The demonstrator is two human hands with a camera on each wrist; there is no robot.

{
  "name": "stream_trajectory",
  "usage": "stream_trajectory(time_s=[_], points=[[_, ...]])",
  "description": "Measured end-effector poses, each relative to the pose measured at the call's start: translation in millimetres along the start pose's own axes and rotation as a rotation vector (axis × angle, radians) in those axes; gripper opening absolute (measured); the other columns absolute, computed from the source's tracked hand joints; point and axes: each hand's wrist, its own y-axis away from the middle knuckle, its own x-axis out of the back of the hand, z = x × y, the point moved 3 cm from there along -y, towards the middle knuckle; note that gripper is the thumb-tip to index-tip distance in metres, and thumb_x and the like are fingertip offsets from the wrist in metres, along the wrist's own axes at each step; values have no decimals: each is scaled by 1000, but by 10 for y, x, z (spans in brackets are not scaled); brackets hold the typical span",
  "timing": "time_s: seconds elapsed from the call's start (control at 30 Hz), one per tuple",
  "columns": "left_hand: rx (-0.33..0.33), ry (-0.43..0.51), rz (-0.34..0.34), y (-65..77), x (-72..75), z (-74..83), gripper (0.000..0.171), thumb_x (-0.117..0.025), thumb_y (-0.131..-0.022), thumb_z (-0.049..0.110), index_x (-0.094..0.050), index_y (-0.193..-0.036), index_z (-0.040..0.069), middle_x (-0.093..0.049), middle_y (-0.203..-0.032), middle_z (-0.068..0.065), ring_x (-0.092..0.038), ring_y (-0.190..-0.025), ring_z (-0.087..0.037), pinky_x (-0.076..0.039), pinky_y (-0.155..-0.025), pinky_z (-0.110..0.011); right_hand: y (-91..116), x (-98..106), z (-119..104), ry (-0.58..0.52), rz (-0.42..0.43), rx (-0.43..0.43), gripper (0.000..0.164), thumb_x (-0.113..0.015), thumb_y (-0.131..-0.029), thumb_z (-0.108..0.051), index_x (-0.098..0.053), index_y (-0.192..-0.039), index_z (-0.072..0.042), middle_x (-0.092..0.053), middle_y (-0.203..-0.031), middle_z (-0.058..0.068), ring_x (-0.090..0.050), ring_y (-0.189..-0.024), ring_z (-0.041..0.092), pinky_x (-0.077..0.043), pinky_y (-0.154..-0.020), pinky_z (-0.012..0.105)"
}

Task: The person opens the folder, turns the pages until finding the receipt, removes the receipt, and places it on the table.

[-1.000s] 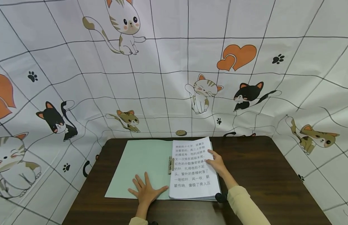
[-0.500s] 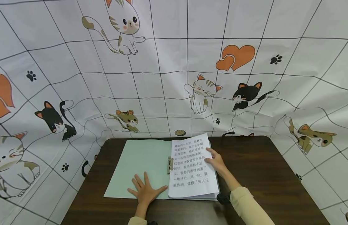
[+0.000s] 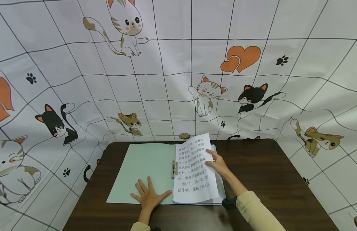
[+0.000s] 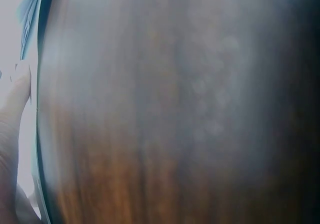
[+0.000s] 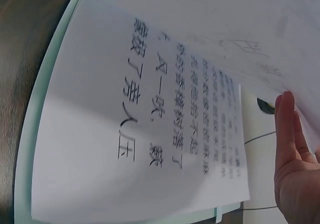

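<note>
A pale green ring binder [image 3: 146, 160] lies spread on the table, a metal clip [image 3: 174, 169] along its middle. My left hand [image 3: 149, 196] rests on the bare left cover with fingers fanned out; the left wrist view catches only part of that hand [image 4: 11, 119] at its edge. At the right edge of the top printed sheet [image 3: 191, 173], my right hand [image 3: 218, 164] pinches the paper and holds it raised and bent. Beneath it, another printed sheet [image 5: 100, 149] shows in the right wrist view, lying on the right cover.
The dark wooden table [image 3: 268, 179] extends to both sides of the binder. A white cloth with cat drawings [image 3: 178, 89] hangs behind and around the table. A dark band [image 3: 229, 203] sits at my right wrist.
The right hand has moved left, lifting the top sheet's right edge up and over. More of the sheet beneath is uncovered. My left hand has stayed in place.
</note>
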Motion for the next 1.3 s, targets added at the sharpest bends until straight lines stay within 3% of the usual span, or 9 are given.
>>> stream_trajectory(time_s=[0.47, 0.87, 0.97, 1.1, 1.2, 1.3], points=[[5, 12, -19, -18, -43, -17, 137, -77, -60, 72, -11, -156, 1, 9, -156, -39, 11, -144, -58, 17, -100, -80, 48, -107, -130, -55, -57, 15, 66, -60, -87, 2, -37, -149, -4, -56, -130, 30, -67, -87, 15, -56, -70, 28], [-10, -1, -8, 13, 48, -5, 133, -77, -64, 69, -11, -155, -2, 10, -155, -41, 10, -142, -61, 15, -98, -82, 63, -254, -257, -96, -114, 23, 67, -59, -88, 2, -34, -150, -4, -50, -138, 28, -66, -93, 17, -55, -72, 28], [-17, 23, 41, 17, 65, -4, 126, -78, -66, 65, -17, -154, -2, 7, -155, -41, 8, -143, -61, 13, -99, -83, 36, -307, -248, -98, -108, 29, 66, -60, -87, 2, -37, -149, -6, -48, -141, 27, -64, -100, 19, -55, -74, 28], [-40, 85, 154, 18, 128, 29, 103, -77, -74, 54, -33, -148, -3, -1, -155, -41, 0, -143, -60, 6, -101, -82, 34, -371, -293, -104, -106, 28, 66, -61, -87, 2, -39, -148, -7, -49, -141, 26, -63, -105, 21, -55, -76, 28], [-77, 124, 274, 4, 203, 75, 85, -76, -78, 44, -45, -138, -7, -15, -149, -43, -17, -135, -59, -9, -100, -76, 26, -402, -316, -121, -98, 30, 66, -60, -87, 3, -39, -148, -6, -50, -139, 26, -63, -104, 21, -56, -76, 29], [-101, 148, 360, -12, 272, 125, 73, -75, -79, 39, -52, -130, -8, -28, -140, -42, -29, -121, -57, -21, -90, -69, 5, -429, -333, -147, -83, 17, 65, -60, -86, 3, -40, -148, -7, -52, -138, 25, -62, -105, 22, -55, -76, 29]])
